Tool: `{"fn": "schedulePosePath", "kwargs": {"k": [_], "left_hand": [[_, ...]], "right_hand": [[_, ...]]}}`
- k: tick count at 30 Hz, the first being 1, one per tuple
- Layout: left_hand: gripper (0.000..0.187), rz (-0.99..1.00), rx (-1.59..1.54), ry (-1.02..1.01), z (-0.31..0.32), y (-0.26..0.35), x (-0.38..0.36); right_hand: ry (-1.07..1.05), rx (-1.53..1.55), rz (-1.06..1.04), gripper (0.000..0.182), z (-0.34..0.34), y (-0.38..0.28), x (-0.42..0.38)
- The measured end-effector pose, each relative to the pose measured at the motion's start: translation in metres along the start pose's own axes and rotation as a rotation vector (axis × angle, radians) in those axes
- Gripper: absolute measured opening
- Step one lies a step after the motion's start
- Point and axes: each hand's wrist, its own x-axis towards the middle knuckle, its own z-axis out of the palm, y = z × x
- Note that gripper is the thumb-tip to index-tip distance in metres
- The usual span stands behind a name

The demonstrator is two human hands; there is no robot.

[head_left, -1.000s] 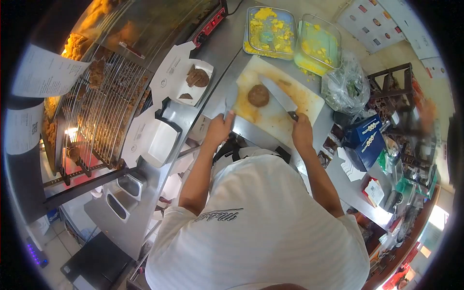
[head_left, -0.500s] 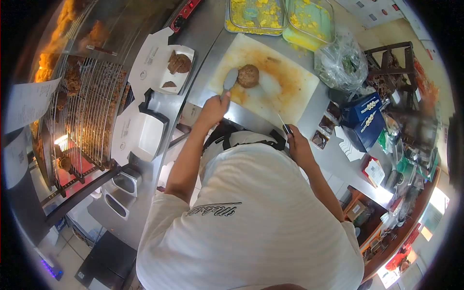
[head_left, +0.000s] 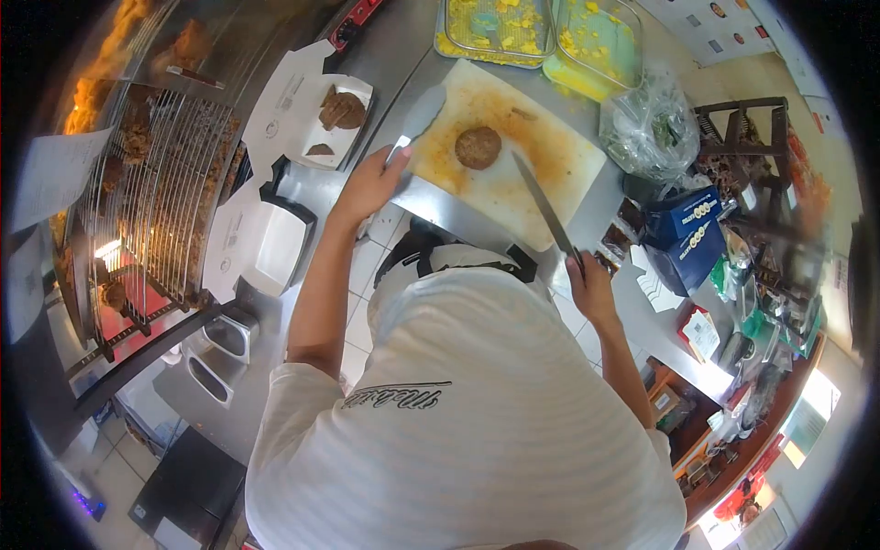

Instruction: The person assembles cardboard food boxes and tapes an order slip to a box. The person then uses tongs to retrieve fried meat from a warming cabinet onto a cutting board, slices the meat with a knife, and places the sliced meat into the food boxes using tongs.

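Observation:
A round brown patty (head_left: 478,148) lies on the stained white cutting board (head_left: 573,151). My left hand (head_left: 369,188), left of the board, is closed around the handle of a metal utensil with a broad rounded end (head_left: 423,112). That end points away from me by the board's left edge, apart from the patty. In my right hand (head_left: 592,284) is a long knife (head_left: 541,200), gripped by its dark handle near the board's right corner. Its blade slants across the board, the tip just right of the patty.
An open white takeaway box (head_left: 349,151) holds cut brown patty pieces; another white box (head_left: 273,252) stands nearer. Trays with yellow bits (head_left: 550,46) sit behind the board. To the right are a plastic bag of greens (head_left: 653,119) and blue boxes (head_left: 686,234). A wire rack (head_left: 156,202) stands left.
My left hand has drawn the utensil left, away from the patty. The knife in my right hand has swung up over the board, its blade now in full view.

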Motion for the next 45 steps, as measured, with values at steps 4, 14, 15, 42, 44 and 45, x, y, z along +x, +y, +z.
{"fn": "schedulePosePath", "kwargs": {"k": [4, 14, 15, 42, 44, 45], "left_hand": [[0.061, 0.09, 0.066, 0.023, 0.016, 0.036, 0.004], [0.06, 0.134, 0.309, 0.02, 0.051, 0.032, 0.042], [0.059, 0.132, 0.315, 0.016, 0.055, 0.03, 0.045], [0.068, 0.131, 0.294, 0.037, 0.024, 0.045, 0.067], [0.067, 0.125, 0.339, 0.029, 0.025, 0.035, 0.07], [0.066, 0.126, 0.362, 0.026, 0.024, 0.033, 0.072]], "right_hand": [[0.014, -0.1, -0.002, 0.034, 0.037, -0.04, 0.059], [-0.096, -0.322, 0.082, 0.039, 0.044, -0.071, 0.095], [-0.107, -0.33, 0.085, 0.039, 0.045, -0.069, 0.095], [-0.058, -0.233, -0.054, 0.042, 0.043, -0.081, 0.127], [-0.069, -0.274, -0.048, 0.041, 0.047, -0.085, 0.128], [-0.074, -0.271, -0.044, 0.041, 0.048, -0.086, 0.128]]}}
